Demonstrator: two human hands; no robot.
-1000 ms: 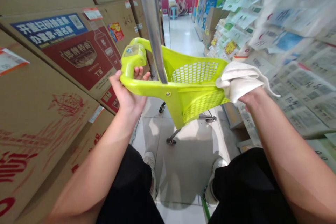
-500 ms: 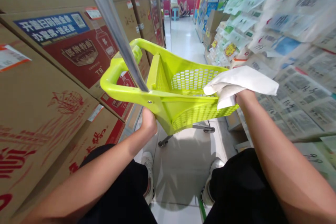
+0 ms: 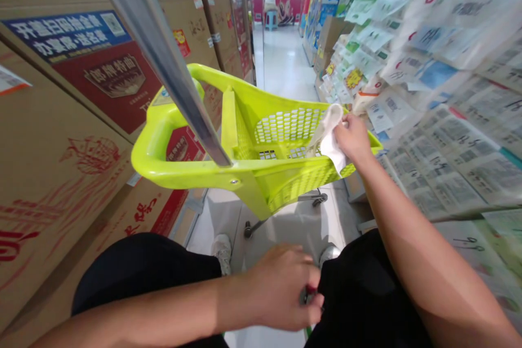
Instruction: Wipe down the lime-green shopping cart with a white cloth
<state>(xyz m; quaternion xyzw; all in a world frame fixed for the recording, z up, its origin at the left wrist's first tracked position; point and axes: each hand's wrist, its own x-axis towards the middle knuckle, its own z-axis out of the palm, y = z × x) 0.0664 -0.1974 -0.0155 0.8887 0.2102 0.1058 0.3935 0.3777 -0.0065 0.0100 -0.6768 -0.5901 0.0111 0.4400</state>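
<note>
Likely mid-wipe on the lime-green cart (image 3: 261,187) — got white cloth (image 3: 331,144) clamped in right hand (image 3: 354,137) over the near rim (image 3: 285,165). Can't tell if gripping anything with left hand (image 3: 285,288), curled low between knees (image 3: 367,277). Next, probably calls for steady pressure along the rim.

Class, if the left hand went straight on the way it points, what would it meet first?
The left hand would probably meet the right trouser leg, though depth is unclear.
</note>
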